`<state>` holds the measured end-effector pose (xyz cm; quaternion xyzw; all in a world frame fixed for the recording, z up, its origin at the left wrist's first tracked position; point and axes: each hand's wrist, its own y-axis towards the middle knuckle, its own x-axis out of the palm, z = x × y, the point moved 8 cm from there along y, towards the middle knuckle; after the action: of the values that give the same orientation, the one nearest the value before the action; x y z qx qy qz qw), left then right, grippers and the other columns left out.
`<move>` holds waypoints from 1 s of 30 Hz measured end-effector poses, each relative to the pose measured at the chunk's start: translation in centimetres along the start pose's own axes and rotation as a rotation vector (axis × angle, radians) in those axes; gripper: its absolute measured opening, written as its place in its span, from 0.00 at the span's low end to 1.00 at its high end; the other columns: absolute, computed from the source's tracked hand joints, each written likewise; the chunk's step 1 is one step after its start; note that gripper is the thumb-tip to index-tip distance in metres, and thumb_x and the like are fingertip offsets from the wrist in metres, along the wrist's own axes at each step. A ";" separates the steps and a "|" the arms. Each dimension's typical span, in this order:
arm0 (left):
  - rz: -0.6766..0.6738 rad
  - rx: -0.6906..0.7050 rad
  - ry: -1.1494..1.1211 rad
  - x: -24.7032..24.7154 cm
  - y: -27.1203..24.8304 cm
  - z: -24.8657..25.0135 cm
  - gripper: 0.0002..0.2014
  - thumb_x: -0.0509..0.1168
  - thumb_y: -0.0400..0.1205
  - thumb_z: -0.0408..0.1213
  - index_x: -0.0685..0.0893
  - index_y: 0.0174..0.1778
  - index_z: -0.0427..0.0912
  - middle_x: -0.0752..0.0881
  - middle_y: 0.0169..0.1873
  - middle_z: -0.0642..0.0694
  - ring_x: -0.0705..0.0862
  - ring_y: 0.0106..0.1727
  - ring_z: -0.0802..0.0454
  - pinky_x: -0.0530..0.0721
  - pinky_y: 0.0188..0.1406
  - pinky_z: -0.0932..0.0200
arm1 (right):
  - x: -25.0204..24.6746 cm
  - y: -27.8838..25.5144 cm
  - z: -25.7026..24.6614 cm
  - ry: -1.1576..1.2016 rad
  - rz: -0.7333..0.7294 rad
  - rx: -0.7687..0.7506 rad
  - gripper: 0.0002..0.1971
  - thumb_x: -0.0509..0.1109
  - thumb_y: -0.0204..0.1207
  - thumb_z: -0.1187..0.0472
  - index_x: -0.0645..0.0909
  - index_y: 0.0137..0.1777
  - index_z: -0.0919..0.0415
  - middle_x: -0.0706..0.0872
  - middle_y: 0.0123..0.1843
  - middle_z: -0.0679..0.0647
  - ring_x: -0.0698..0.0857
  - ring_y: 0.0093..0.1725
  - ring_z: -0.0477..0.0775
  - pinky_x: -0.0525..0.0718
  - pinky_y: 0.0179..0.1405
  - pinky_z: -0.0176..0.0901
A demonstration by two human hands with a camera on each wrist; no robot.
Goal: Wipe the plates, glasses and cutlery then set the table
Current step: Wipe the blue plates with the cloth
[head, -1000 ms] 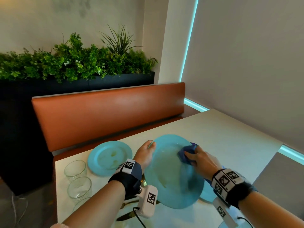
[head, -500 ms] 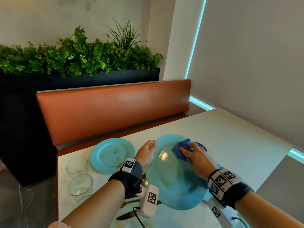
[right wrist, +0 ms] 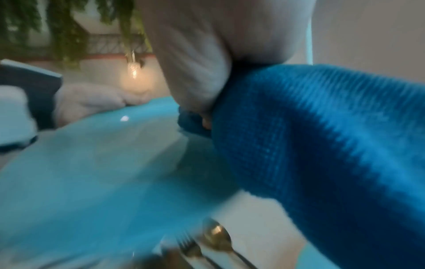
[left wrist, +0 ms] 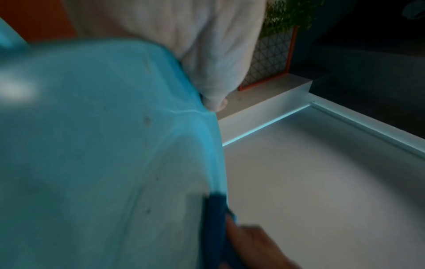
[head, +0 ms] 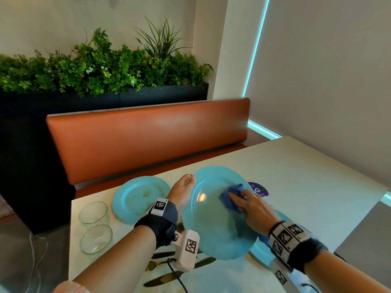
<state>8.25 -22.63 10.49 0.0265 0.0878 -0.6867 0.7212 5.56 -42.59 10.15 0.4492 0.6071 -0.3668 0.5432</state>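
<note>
- A large blue plate [head: 211, 220] is held tilted above the table [head: 306, 176], with its face turned toward the person and its lower edge over the gold cutlery [head: 157, 266].
- The plate's left rim is gripped by the left hand [head: 182, 193]: the thumb is laid along the front edge, while the other fingers are hidden behind the plate.
- A bunched blue cloth [head: 231, 193] is pressed against the upper right part of the plate's face by the right hand [head: 251, 208].
- The cloth is grasped by the right fingers, which are curled over it; in the right wrist view the thumb is seen tucked against the fabric.
- A bright glint and a dull smear are seen on the plate's centre.
- A second blue plate [head: 137, 197], marked with a pale stain, is laid flat on the table just left of the left hand.
- Two empty glasses [head: 94, 213] are set near the table's left edge, one in front of the other.
- A third blue plate [head: 259, 249] is partly hidden under the right wrist.
- A purple round lid [head: 259, 190] is seen just behind the right hand.
- An orange bench [head: 148, 134] is placed behind the table, with a planter [head: 95, 68] above it.
</note>
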 end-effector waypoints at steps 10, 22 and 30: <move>0.066 -0.026 -0.043 0.0 0.9 0.3 0.19 0.54 0.88 0.43 0.75 0.71 0.40 0.77 0.69 0.45 0.74 0.68 0.52 0.65 0.61 0.65 | 3.0 -2.8 -6.5 -0.002 -0.149 -0.267 0.25 0.54 0.80 0.57 0.64 0.76 0.42 0.71 0.70 0.55 0.78 0.65 0.59 0.81 0.60 0.50; -0.197 -0.051 -0.279 3.7 -0.7 0.5 0.09 0.54 0.88 0.41 0.79 0.46 0.47 0.86 0.44 0.44 0.85 0.40 0.50 0.83 0.41 0.60 | -2.9 3.5 -0.4 0.053 0.097 0.138 0.30 0.57 0.83 0.58 0.50 0.82 0.55 0.56 0.79 0.65 0.77 0.65 0.68 0.79 0.62 0.53; -0.185 -0.091 -0.225 2.7 -1.4 -1.1 0.12 0.53 0.88 0.44 0.79 0.44 0.48 0.85 0.48 0.42 0.83 0.51 0.46 0.80 0.63 0.42 | -2.7 3.7 -0.4 -0.035 0.108 0.230 0.31 0.57 0.82 0.63 0.49 0.83 0.52 0.61 0.76 0.64 0.82 0.58 0.65 0.81 0.51 0.51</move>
<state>6.86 -25.19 9.12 -0.0916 0.0395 -0.7441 0.6605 8.97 -41.36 13.06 0.5340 0.5263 -0.4121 0.5177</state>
